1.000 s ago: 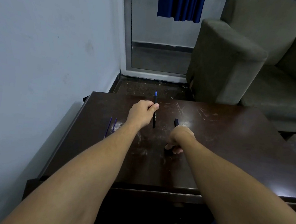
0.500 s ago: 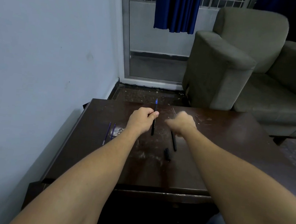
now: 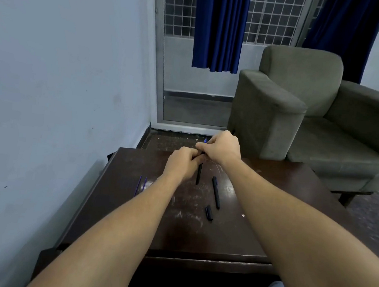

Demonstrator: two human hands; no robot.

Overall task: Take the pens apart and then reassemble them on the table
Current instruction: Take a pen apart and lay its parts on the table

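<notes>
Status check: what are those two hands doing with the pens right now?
Left hand and right hand both grip one thin black pen. Black barrel, short black cap and blue refills lie loose. Nothing blocking.

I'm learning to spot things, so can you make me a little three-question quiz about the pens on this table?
1. True or false: both hands hold one black pen.
2. How many thin blue refills lie by the left forearm?
3. Which lies nearer the table's front edge: A) the long black barrel, B) the short black cap?

Key: 1 true: left hand and right hand meet on it. 2 two. 3 B.
</notes>
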